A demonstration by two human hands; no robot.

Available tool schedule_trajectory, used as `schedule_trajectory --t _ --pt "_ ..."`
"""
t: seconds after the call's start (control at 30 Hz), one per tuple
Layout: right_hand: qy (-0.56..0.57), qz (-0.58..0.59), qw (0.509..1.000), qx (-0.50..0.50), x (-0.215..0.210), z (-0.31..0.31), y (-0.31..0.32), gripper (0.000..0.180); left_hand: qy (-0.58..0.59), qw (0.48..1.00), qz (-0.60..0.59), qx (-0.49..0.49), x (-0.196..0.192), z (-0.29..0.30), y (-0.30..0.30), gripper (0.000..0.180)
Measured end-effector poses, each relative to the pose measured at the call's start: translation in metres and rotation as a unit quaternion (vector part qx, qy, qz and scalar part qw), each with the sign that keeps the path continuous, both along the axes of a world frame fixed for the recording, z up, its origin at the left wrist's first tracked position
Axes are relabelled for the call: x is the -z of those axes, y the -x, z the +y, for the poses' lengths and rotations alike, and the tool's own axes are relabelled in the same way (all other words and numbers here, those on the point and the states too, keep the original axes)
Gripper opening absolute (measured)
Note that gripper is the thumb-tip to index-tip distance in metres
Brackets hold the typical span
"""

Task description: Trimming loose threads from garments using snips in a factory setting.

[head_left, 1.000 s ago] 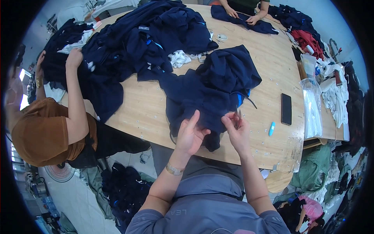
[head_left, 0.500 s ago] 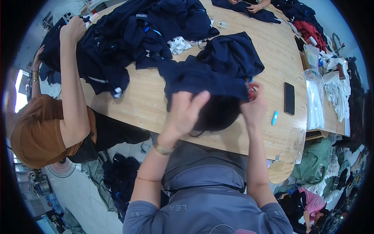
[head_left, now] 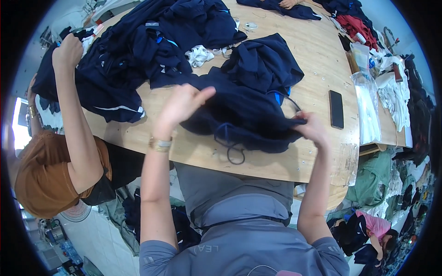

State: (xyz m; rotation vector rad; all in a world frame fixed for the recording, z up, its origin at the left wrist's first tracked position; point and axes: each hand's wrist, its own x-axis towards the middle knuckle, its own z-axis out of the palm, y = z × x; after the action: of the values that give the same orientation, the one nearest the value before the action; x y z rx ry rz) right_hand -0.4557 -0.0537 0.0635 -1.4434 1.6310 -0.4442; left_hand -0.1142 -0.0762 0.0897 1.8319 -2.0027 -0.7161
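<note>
Both hands lifted a soft, light, floppy navy garment (head_left: 248, 110): left hand (head_left: 182, 103) pinched its 9 o'clock edge, right hand (head_left: 313, 129) fist-closed on 3 o'clock edge; hems looked best to grip.

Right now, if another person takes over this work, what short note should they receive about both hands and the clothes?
Left hand: raised, gripping the near edge of the dark navy garment.
Right hand: gripping the same garment's right edge, by its drawcord, which hangs in a loop.
The garment is lifted off the wooden table. The pile of navy clothes lies at far left, where a co-worker's hand rests. A black phone lies to the right.
Done: garment picked up.
Left: handling it; the pile remains.
</note>
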Motion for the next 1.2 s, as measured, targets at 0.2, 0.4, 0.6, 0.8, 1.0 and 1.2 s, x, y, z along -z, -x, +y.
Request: schedule_trajectory --t 0.2,0.4,0.6,0.8,1.0,1.2 --pt "-0.161 0.031 0.983 0.086 0.086 0.017 -0.001 0.020 -0.101 0.973 0.209 -0.019 0.050 0.052 0.062 0.051" --pt "-0.053 -0.103 0.988 0.098 0.088 0.036 -0.001 0.019 -0.371 0.876 0.303 -0.055 0.097 0.101 0.102 0.077" --pt "-0.134 -0.144 0.972 0.125 0.089 0.042 0.013 0.029 -0.245 0.769 0.528 -0.263 0.149 0.101 0.106 0.045" --pt "0.123 -0.069 0.983 0.121 0.043 0.057 -0.010 0.036 -0.225 0.701 0.654 -0.177 0.119 0.109 0.106 0.019" --pt "0.208 -0.118 0.969 -0.069 0.025 0.062 -0.061 0.034 -0.223 0.639 0.731 -0.091 0.088 0.113 0.118 0.016" --pt "0.261 -0.185 0.934 0.162 0.059 0.052 -0.046 0.009 -0.199 0.643 0.734 -0.088 0.086 0.116 0.109 0.017"
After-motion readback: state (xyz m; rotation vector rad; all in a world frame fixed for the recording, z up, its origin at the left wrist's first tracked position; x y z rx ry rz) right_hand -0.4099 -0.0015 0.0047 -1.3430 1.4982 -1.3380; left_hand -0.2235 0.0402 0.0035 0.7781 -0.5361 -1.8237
